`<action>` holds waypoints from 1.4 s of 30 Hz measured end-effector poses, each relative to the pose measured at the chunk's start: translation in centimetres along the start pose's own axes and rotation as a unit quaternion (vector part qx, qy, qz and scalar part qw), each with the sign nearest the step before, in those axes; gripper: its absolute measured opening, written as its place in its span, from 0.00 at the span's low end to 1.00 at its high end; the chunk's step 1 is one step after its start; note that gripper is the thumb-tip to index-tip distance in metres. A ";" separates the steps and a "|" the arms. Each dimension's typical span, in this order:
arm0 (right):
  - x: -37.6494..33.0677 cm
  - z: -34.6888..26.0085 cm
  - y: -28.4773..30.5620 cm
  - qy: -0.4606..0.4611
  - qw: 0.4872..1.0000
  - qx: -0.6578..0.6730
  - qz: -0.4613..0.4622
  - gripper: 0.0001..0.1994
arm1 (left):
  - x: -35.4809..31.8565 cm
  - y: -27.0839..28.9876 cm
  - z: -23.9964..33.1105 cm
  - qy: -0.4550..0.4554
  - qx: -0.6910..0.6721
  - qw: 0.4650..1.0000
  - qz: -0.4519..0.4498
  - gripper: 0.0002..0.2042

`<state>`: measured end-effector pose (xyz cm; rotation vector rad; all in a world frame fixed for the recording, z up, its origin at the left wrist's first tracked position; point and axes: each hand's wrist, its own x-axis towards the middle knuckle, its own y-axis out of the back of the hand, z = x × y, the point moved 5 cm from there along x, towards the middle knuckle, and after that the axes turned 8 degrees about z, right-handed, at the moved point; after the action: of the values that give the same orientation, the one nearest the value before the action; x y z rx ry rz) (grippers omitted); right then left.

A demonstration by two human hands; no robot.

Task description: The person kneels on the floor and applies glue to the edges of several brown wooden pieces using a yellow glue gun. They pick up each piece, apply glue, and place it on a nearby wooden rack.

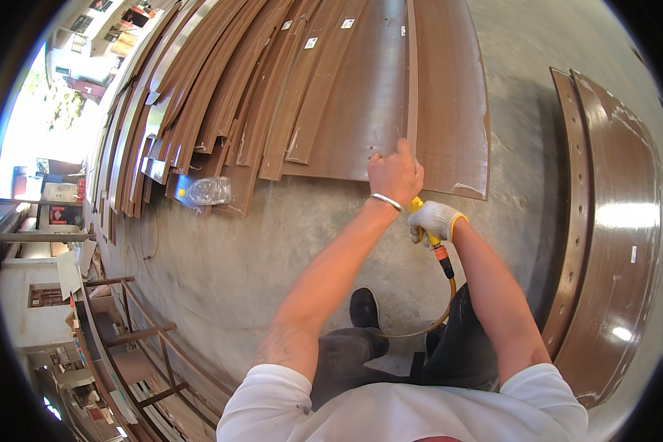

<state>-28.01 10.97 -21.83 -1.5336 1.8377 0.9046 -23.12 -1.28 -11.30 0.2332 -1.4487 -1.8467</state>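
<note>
Pressing left hand [395,174], fingers curled, on brown panel [361,110]; gloved right hand [435,219] just below, gripping yellow air tool [440,254].

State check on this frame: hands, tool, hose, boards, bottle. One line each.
left hand: bare, pressed on a board's edge
right hand: gloved, gripping the tool
yellow tool: held, mostly hidden behind the hands
hose: attached to the tool, hanging in a loop
brown boards: stacked flat, overlapping, on the floor
plastic bottle: lying on its side
</note>
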 end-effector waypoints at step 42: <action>-5.3 -3.8 2.0 0.023 0.982 -0.120 0.147 0.17 | 4.1 -12.0 -14.1 0.351 -0.660 0.663 0.033 0.20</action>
<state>-29.03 11.32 -15.07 -1.4519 2.0879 1.2758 -23.36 -13.79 -25.54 0.1045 0.5534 -1.9277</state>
